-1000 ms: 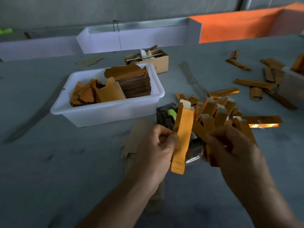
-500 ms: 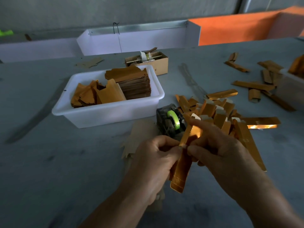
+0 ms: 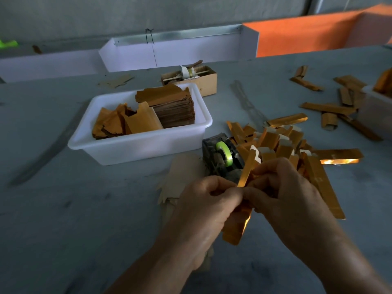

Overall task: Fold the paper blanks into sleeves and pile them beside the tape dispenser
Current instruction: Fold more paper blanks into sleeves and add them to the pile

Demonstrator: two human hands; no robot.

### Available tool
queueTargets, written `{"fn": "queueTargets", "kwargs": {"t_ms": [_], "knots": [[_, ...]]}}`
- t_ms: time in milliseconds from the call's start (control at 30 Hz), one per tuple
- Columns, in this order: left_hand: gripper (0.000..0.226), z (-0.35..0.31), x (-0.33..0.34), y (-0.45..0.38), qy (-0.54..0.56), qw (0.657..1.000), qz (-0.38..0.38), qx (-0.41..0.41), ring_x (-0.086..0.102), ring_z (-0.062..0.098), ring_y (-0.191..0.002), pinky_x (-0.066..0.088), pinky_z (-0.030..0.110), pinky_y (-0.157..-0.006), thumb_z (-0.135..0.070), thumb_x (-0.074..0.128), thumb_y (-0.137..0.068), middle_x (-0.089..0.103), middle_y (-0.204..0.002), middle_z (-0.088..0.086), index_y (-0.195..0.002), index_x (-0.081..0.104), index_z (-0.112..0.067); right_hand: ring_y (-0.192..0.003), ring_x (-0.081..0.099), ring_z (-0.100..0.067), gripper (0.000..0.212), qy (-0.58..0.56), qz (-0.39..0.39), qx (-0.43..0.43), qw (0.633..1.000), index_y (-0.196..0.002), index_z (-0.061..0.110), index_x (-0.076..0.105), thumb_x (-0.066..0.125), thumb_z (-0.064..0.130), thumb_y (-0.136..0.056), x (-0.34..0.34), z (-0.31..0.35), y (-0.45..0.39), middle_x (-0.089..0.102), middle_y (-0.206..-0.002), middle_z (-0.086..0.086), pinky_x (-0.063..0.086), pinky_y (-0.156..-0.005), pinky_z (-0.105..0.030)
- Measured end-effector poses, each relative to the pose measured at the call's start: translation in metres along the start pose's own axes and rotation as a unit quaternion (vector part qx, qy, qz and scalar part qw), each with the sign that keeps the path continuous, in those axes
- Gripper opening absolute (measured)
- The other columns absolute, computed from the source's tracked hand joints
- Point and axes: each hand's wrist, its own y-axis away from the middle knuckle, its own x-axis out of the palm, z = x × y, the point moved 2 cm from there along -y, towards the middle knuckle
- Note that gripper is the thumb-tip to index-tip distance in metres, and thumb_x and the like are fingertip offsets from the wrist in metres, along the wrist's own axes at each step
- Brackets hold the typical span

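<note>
Gold-foil paper blank (image 3: pixel 246 175) is pinched between both hands above the grey table (image 3: pixel 63 230), left hand (image 3: pixel 209 206) and right hand (image 3: pixel 284 192) meeting thumb to fingertip. Just beyond the hands sits the tape dispenser (image 3: pixel 221 155); beyond the right hand, a pile of sleeves (image 3: pixel 275 141).

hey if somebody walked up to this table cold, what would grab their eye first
Probably the two hands in the near centre, the left hand and right hand pinching one shiny gold paper sleeve between them. Just beyond them lies a heap of folded sleeves, to the right of a dark tape dispenser with a bright green roll. To the left stands a white tub holding a stack of flat blanks.
</note>
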Motion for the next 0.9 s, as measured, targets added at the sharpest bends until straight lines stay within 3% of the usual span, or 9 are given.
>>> {"fn": "queueTargets", "kwargs": {"t_ms": [100,300,400,533,633,700,767,833,900], "knots": [[0.008,0.002,0.000,0.000,-0.002,1.000,-0.010,0.016,0.073,0.014,-0.070,0.057,0.023,-0.065,-0.018,0.065,-0.088,0.074,-0.076,0.001,-0.083,0.071,-0.014,-0.068,0.061,0.009,0.033,0.016,-0.006,0.005,1.000,-0.081,0.034,0.041,0.072,0.022,-0.077,0.002,0.001,0.000,0.064,-0.066,0.009,0.046,-0.055,-0.005],[0.019,0.011,0.005,0.000,-0.021,0.995,-0.073,0.064,0.072,0.015,-0.063,0.058,0.025,-0.060,-0.013,0.062,-0.090,0.072,-0.067,0.000,-0.073,0.070,-0.016,-0.066,0.061,0.000,0.027,0.093,-0.021,0.004,0.995,-0.090,0.030,0.042,0.067,0.026,-0.082,0.004,0.010,0.005,0.062,-0.074,0.011,0.049,-0.053,-0.013],[0.019,0.012,0.009,0.003,-0.067,0.982,-0.127,0.126,0.069,0.011,-0.057,0.052,0.017,-0.049,-0.013,0.064,-0.087,0.070,-0.063,-0.001,-0.069,0.068,-0.018,-0.070,0.059,-0.003,0.028,0.139,-0.025,0.017,0.990,-0.092,0.032,0.037,0.063,0.032,-0.085,0.001,0.017,0.006,0.060,-0.078,0.013,0.050,-0.061,-0.020],[0.016,0.012,0.010,0.007,-0.098,0.965,-0.167,0.174,0.068,0.013,-0.057,0.051,0.023,-0.051,-0.013,0.065,-0.085,0.068,-0.065,0.004,-0.070,0.067,-0.019,-0.056,0.047,0.005,0.034,0.179,-0.036,0.017,0.983,-0.087,0.035,0.031,0.064,0.041,-0.082,-0.001,0.026,0.006,0.050,-0.065,0.017,0.033,-0.044,-0.010],[0.010,0.006,0.005,0.011,-0.085,0.964,-0.163,0.194,0.066,0.006,-0.058,0.050,0.017,-0.050,-0.013,0.064,-0.087,0.069,-0.067,-0.003,-0.077,0.068,-0.015,-0.046,0.038,0.005,0.043,0.239,-0.051,-0.003,0.970,-0.083,0.032,0.034,0.050,0.069,-0.067,-0.003,0.025,0.008,0.043,-0.056,0.015,0.022,-0.036,-0.012],[0.007,0.000,0.004,0.015,-0.083,0.965,-0.144,0.201,0.066,-0.001,-0.062,0.046,0.007,-0.048,-0.014,0.064,-0.087,0.069,-0.071,-0.011,-0.081,0.068,-0.014,-0.041,0.043,0.000,0.049,0.190,-0.055,-0.021,0.980,-0.078,0.026,0.045,0.043,0.072,-0.060,-0.006,0.020,0.007,0.046,-0.052,0.015,0.025,-0.038,-0.013],[0.006,-0.003,0.003,0.017,-0.088,0.969,-0.127,0.194,0.067,-0.003,-0.064,0.046,0.006,-0.050,-0.016,0.064,-0.088,0.071,-0.075,-0.013,-0.085,0.069,-0.014,-0.054,0.058,-0.003,0.047,0.065,-0.023,-0.007,0.998,-0.079,0.027,0.056,0.047,0.068,-0.059,-0.004,0.014,0.006,0.057,-0.058,0.012,0.041,-0.041,-0.014],[0.007,-0.004,0.002,0.018,-0.083,0.972,-0.118,0.183,0.069,0.000,-0.065,0.049,0.009,-0.052,-0.016,0.064,-0.088,0.072,-0.078,-0.011,-0.090,0.070,-0.016,-0.069,0.060,0.006,0.039,-0.021,-0.003,0.015,1.000,-0.080,0.031,0.059,0.055,0.062,-0.058,0.001,0.009,0.006,0.063,-0.066,0.012,0.046,-0.055,-0.010],[0.013,-0.004,-0.003,0.017,-0.060,0.977,-0.116,0.170,0.071,0.006,-0.066,0.054,0.016,-0.054,-0.016,0.064,-0.088,0.072,-0.078,-0.008,-0.099,0.068,-0.023,-0.068,0.060,0.005,0.021,-0.078,0.002,0.044,0.996,-0.077,0.026,0.060,0.065,0.044,-0.067,0.008,0.002,0.005,0.064,-0.067,0.009,0.045,-0.055,-0.011]]}}
